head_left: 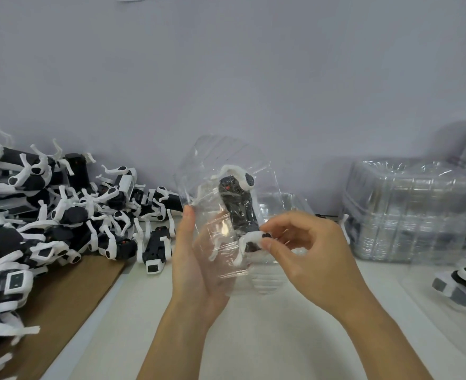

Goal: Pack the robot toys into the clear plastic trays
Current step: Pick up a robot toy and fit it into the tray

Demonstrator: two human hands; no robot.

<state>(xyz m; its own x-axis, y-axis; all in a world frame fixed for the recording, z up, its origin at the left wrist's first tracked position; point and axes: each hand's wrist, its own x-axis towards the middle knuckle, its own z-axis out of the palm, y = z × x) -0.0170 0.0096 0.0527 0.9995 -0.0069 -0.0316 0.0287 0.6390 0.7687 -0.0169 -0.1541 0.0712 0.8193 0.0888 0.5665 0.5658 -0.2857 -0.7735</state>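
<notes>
A black-and-white robot toy (237, 207) sits belly-up inside a clear plastic tray (218, 165) that I hold up over the table. My left hand (196, 267) cradles the tray from below and behind, thumb along its left edge. My right hand (305, 250) pinches a white leg of the toy at the tray's lower right. A large heap of robot toys (61, 215) lies at the left, partly on a brown cardboard sheet (70, 300).
Stacks of empty clear trays (412, 209) stand at the right against the wall. A packed tray with a toy (462, 283) lies at the right edge. The white table (253, 338) stretches below my hands; a grey wall is behind.
</notes>
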